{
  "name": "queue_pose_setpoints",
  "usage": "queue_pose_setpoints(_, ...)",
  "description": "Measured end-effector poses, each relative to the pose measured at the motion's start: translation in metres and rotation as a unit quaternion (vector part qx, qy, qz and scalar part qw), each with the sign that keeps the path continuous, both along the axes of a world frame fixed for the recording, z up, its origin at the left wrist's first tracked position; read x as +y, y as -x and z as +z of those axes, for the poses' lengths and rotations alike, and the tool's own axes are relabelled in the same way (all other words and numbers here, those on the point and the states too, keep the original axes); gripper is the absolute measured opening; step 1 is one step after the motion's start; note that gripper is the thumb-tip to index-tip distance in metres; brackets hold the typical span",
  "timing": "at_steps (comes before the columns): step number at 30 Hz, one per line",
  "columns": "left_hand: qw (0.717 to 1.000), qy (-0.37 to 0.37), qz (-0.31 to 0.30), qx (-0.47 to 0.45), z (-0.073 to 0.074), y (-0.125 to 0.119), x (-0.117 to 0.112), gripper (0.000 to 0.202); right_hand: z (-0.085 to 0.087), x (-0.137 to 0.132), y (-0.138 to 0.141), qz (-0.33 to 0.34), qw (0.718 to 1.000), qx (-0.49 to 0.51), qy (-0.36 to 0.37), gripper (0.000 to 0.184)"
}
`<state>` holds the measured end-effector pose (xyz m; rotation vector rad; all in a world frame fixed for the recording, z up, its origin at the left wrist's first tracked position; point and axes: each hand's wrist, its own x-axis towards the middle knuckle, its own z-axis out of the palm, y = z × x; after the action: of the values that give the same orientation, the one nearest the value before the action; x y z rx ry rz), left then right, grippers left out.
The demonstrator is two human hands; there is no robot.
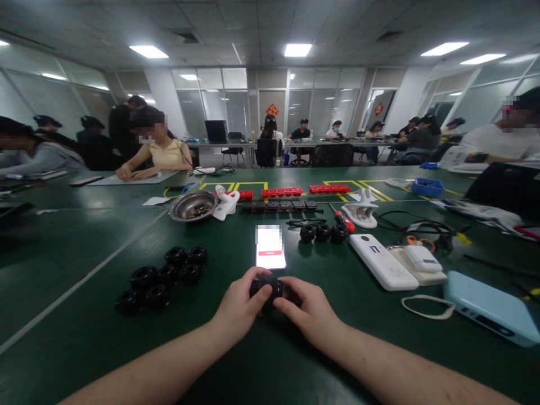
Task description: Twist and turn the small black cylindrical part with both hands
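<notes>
Between my two hands, low over the green table, is a small black part (270, 288), partly covered by my fingers. My left hand (244, 298) grips it from the left with thumb and fingers. On the other side, my right hand (307, 306) has its thumb and fingers closed on the part's right edge. Just beyond my fingertips lies a phone (270, 256) with a bright screen. Several glossy black ring-like parts (157, 296) are grouped on the left. More black round parts (323, 232) stand in a row to the right of the phone.
A metal bowl (194, 206) with small pieces stands at back left, near a white stand (226, 203). Red trays (282, 192) and a black strip (280, 207) lie farther back. A screwdriver (343, 220), white power bank (379, 264) and light-blue box (491, 306) are on the right.
</notes>
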<state>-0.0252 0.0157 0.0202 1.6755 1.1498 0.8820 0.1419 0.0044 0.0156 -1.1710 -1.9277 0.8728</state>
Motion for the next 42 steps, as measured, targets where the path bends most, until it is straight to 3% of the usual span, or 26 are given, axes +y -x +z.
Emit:
queue_pose_setpoints(3,0.998,0.051,-0.007,-0.042,-0.004,-0.001,0.006,0.038,0.006,-0.004,0.0,-0.002,0.992,-0.059,-0.112,0.043)
queue_pose_setpoints(5,0.996,0.06,-0.011,-0.057,-0.004,-0.002,0.008,0.036,0.007,-0.005,0.0,0.006,0.987,-0.073,-0.142,0.049)
queue_pose_setpoints(9,0.999,-0.01,0.014,-0.045,0.004,-0.003,0.004,0.03,-0.001,-0.003,-0.002,-0.042,0.994,-0.027,-0.095,0.053)
queue_pose_setpoints(12,0.998,-0.042,0.034,-0.029,0.007,-0.003,0.0,0.036,-0.005,0.003,-0.002,-0.061,0.997,-0.025,-0.047,0.03)
queue_pose_setpoints(16,0.999,-0.029,0.005,-0.023,0.003,-0.001,-0.001,0.041,-0.004,0.006,-0.001,-0.064,0.994,-0.08,-0.027,0.035)
queue_pose_setpoints(19,0.998,0.024,-0.013,-0.065,-0.001,0.0,0.004,0.037,0.0,0.005,-0.001,-0.041,0.994,-0.085,-0.055,0.022)
queue_pose_setpoints(23,0.99,0.093,-0.011,-0.106,-0.005,-0.001,0.012,0.036,0.0,0.002,0.0,0.003,0.992,-0.086,-0.09,0.052)
queue_pose_setpoints(25,0.988,0.111,-0.01,-0.103,-0.005,-0.002,0.013,0.033,-0.002,0.0,0.0,0.003,0.993,-0.083,-0.08,0.057)
queue_pose_setpoints(29,0.99,0.08,0.022,-0.112,-0.001,-0.004,0.009,0.033,-0.004,0.0,0.0,-0.034,0.998,-0.035,-0.036,0.051)
queue_pose_setpoints(32,0.994,0.026,0.038,-0.096,0.002,-0.004,0.003,0.037,-0.002,0.002,-0.001,-0.065,0.997,-0.036,-0.024,0.03)
queue_pose_setpoints(36,0.999,-0.011,-0.001,-0.053,0.002,-0.003,0.001,0.049,-0.002,0.005,-0.001,-0.068,0.991,-0.105,-0.037,0.039)
queue_pose_setpoints(40,0.996,0.032,-0.01,-0.083,-0.004,-0.002,0.007,0.049,-0.003,0.006,-0.001,-0.043,0.995,-0.08,-0.051,0.017)
queue_pose_setpoints(42,0.993,0.073,-0.006,-0.093,-0.007,-0.002,0.011,0.044,-0.003,0.005,-0.001,-0.026,0.995,-0.055,-0.075,0.034)
